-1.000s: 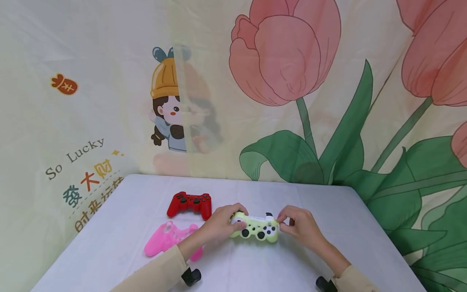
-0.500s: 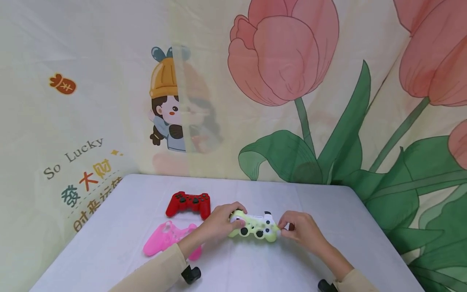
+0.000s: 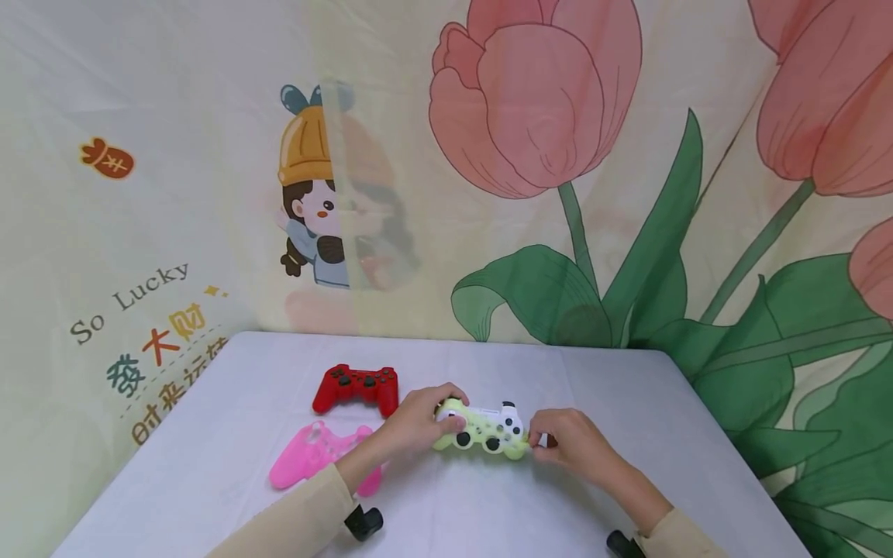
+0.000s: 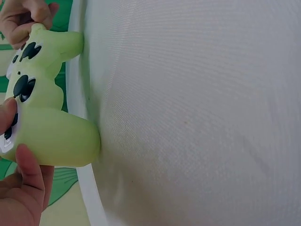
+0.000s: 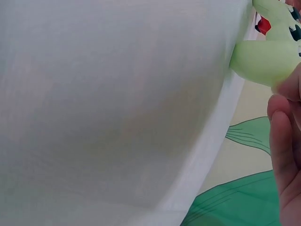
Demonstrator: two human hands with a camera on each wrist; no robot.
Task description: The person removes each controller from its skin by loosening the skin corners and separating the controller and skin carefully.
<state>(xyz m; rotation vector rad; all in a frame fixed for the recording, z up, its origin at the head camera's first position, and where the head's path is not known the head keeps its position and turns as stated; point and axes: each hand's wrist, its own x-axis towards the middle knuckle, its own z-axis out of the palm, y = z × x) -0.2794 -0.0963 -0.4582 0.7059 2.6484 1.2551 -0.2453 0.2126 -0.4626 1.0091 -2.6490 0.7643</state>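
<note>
A white game controller with black sticks sits partly inside a light green, stretchy silicone cover, close over the table. My left hand grips its left end, thumb on the front face and fingers behind. At the other end, my right hand pinches the cover's edge between thumb and fingertips. The left wrist view shows that cover edge drawn out to a point at the right hand's fingers. White shell and a black shoulder button still show at the controller's upper right. Both grips of the cover are green.
A red game controller lies at the back left of the white-clothed table. In front of it lies a pink silicone cover, partly behind my left forearm. A patterned cloth backdrop stands behind the table.
My right hand has moved slightly lower, still pinching the cover's edge. Green now overlaps the right button area, where white shell showed earlier. My left hand keeps its hold.
</note>
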